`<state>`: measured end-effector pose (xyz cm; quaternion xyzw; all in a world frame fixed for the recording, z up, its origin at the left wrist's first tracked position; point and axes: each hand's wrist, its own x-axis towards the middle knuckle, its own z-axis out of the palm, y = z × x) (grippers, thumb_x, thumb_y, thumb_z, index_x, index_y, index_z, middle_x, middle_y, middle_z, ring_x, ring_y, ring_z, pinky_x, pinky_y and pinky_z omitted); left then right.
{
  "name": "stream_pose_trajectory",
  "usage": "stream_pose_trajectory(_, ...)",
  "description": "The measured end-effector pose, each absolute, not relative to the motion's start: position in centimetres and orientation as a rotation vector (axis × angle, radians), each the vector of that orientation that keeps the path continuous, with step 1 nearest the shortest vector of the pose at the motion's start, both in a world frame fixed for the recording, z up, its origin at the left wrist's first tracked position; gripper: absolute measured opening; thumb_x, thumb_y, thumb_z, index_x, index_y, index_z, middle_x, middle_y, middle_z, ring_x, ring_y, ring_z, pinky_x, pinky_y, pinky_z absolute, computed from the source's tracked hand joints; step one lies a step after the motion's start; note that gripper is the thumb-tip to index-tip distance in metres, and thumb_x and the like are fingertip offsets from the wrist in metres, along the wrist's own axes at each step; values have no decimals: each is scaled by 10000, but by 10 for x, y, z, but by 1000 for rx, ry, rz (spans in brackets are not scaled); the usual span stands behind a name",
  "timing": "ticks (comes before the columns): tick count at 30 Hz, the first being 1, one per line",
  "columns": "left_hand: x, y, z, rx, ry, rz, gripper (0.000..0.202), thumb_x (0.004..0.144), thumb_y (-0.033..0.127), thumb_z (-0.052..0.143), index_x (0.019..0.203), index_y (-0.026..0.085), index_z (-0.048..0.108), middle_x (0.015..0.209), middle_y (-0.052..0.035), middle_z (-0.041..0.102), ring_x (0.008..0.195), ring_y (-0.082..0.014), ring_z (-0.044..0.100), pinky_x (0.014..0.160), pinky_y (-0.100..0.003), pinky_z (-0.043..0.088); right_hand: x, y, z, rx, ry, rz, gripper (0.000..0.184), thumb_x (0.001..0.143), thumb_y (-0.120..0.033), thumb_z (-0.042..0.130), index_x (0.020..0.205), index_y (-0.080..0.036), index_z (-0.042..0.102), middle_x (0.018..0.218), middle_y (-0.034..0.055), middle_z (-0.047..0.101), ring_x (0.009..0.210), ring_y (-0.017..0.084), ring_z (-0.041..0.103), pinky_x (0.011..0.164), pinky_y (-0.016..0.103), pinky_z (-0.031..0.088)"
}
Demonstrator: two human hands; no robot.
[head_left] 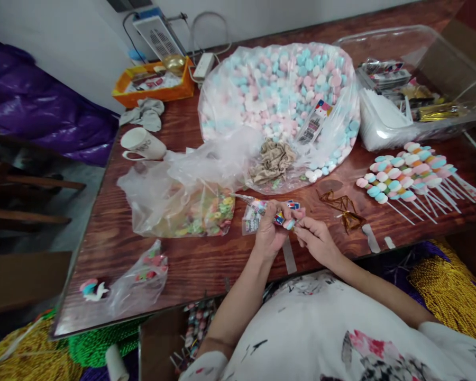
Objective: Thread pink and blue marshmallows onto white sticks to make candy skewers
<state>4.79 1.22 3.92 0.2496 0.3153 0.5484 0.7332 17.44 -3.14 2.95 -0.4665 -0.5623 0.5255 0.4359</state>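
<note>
In front of my body, my left hand [273,228] is closed around a marshmallow skewer [289,224] in a printed clear wrapper, whose tip points to the upper left. Pink and blue marshmallow shows at its lower end. My right hand [316,239] pinches that same end; its fingertips partly hide what they grip. Flat printed wrappers [250,222] lie under and beside the left hand. Brown twist ties [343,209] rest on the table right of the hands. Farther right, finished-looking marshmallow skewers [404,172] lie in a pile, their white sticks toward me.
A big clear bag of pastel marshmallows [277,79] fills the back. Left of my hands lies a bag of gummy candy [198,217], then a small candy bag [143,275]. A white mug [143,144], orange tray [154,94] and clear plastic bin [381,129] stand farther out.
</note>
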Motion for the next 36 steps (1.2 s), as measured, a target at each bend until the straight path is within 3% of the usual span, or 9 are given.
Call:
stream_pose_trajectory(6, 30, 16, 42, 433, 725, 1390, 511, 608, 671, 735, 839, 227, 632, 873, -27, 700, 906, -256, 680, 833, -424, 536, 183, -34, 24, -1190, -1536, 1163, 274, 941, -294, 453, 696, -195, 523, 541, -52, 480, 500, 87, 432, 535, 216, 347)
stream_pose_trajectory(8, 26, 18, 42, 447, 736, 1420, 454, 635, 625, 747, 831, 233, 630, 757, 8, 671, 785, -207, 678, 834, -409, 537, 187, -37, 21, -1221, -1685, 994, 196, 939, -256, 462, 812, -190, 595, 609, -28, 554, 534, 96, 482, 559, 225, 364)
stream_pose_trajectory(12, 24, 22, 42, 409, 693, 1360, 379, 783, 553, 664, 690, 197, 569, 475, 67, 460, 501, -122, 565, 774, -363, 554, 193, -39, 18, -1247, -1949, 512, 161, 914, -172, 483, 914, -187, 643, 714, 33, 650, 632, 139, 565, 614, 259, 386)
stream_pose_trajectory(15, 24, 28, 41, 299, 673, 1325, 472, 852, 580, 554, 601, 186, 480, 443, 64, 417, 458, -109, 514, 714, -327, 555, 198, -37, 19, -1244, -2053, 243, 160, 890, -136, 500, 899, -184, 653, 680, 38, 638, 630, 155, 542, 613, 284, 372)
stream_pose_trajectory(20, 29, 29, 38, 184, 713, 1314, 522, 852, 607, 521, 568, 183, 412, 432, 66, 401, 450, -97, 496, 685, -301, 549, 200, -36, 21, -1216, -2128, 102, 211, 864, -89, 470, 908, -184, 654, 694, 50, 627, 645, 160, 519, 615, 296, 369)
stream_pose_trajectory(25, 41, 21, 39, 397, 664, 1410, 440, 840, 531, 601, 605, 181, 474, 482, 62, 444, 498, -111, 548, 697, -304, 553, 186, -41, 21, -1209, -2049, 358, 201, 874, -112, 455, 902, -173, 645, 710, 56, 619, 658, 165, 539, 626, 288, 389)
stream_pose_trajectory(29, 41, 17, 43, 441, 645, 1400, 393, 818, 509, 645, 639, 185, 512, 505, 65, 457, 470, -102, 530, 714, -315, 556, 176, -41, 22, -1192, -1998, 580, 179, 930, -170, 429, 869, -169, 597, 672, 3, 569, 589, 119, 518, 595, 235, 409)
stream_pose_trajectory(33, 35, 17, 45, 434, 635, 1355, 405, 700, 561, 739, 752, 206, 553, 569, 59, 510, 547, -127, 580, 757, -355, 556, 177, -35, 21, -1227, -1766, 971, 212, 949, -256, 441, 795, -185, 569, 595, -45, 455, 520, 88, 420, 531, 208, 344)
stream_pose_trajectory(36, 35, 16, 44, 447, 656, 1346, 422, 672, 534, 770, 701, 202, 513, 538, 65, 489, 528, -124, 564, 777, -380, 555, 179, -32, 21, -1233, -1737, 1048, 188, 915, -249, 477, 756, -193, 562, 600, -41, 434, 532, 92, 374, 548, 229, 305)
